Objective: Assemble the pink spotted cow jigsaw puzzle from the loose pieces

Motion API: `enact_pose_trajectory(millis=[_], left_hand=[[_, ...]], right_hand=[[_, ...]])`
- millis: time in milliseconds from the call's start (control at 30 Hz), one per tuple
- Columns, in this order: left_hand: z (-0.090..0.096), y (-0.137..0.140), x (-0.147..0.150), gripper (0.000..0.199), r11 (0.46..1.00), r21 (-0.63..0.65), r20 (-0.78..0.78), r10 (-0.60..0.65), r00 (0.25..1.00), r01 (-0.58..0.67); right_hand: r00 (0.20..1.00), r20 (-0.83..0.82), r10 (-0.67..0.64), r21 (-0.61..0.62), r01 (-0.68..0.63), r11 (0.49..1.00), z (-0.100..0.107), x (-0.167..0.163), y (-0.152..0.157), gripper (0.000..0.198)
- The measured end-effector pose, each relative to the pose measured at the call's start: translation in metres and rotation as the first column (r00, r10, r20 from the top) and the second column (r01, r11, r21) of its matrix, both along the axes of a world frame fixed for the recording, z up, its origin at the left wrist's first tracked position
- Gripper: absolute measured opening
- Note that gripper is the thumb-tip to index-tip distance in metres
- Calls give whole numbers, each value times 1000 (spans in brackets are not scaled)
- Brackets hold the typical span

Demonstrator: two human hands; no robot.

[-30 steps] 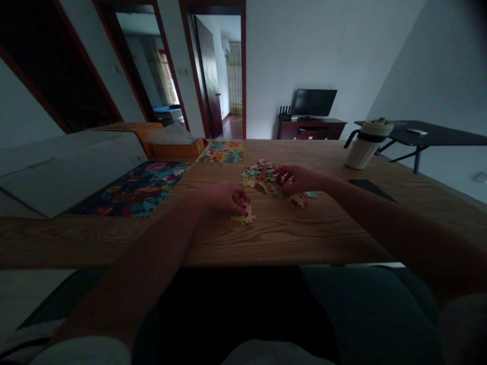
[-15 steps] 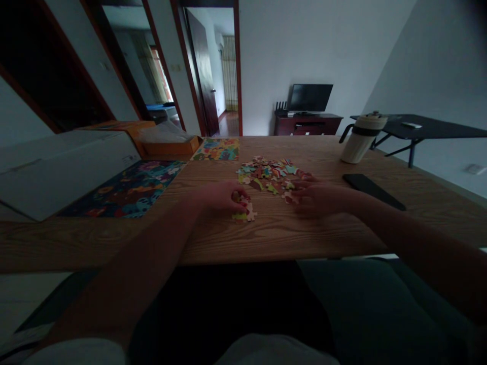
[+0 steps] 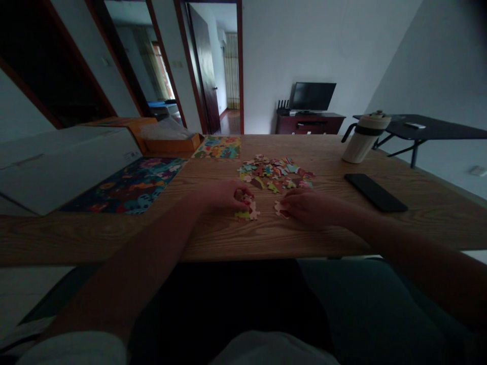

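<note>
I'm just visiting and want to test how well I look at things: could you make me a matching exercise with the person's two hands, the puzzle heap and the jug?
Column one
1. Left hand
2. Right hand
3. Heap of puzzle pieces
4. Jug

Column two
A. Many-coloured, lying beyond both hands
B. Cream, with a black handle
C. Between the small cluster of pieces and the dark slab
D. At the small cluster of pieces

Right pairs: 1-D, 2-C, 3-A, 4-B.
</note>
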State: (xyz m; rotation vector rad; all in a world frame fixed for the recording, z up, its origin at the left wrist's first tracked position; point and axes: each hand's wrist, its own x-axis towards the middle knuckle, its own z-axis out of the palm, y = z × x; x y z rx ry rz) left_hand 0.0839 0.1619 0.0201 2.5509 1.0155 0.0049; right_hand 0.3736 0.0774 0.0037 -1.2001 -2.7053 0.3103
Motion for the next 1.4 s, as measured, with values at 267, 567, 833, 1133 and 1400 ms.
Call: enact_pose_trajectory(millis=[267, 567, 833, 1133, 1400], left_hand=[[-4, -1, 3, 48, 999, 13, 39, -33, 999, 32], [-4, -1, 6, 46, 997, 15, 37, -81, 996, 80], [1, -5, 7, 45, 991, 32, 14, -133, 991, 133], [-2, -1, 4, 32, 979, 55, -23, -195, 980, 196], [4, -11, 6, 35, 974, 95, -42, -202, 979, 205]], right_hand=[[996, 49, -74, -63, 77, 995, 0, -9, 12, 22], [1000, 3, -3, -33, 3, 999, 0, -36, 45, 39], [983, 5, 183, 79, -182, 980, -6, -34, 41, 45], [976, -62, 207, 110, -199, 974, -11, -33, 33, 50], [999, -42, 28, -3, -28, 1000, -4, -28, 33, 33]])
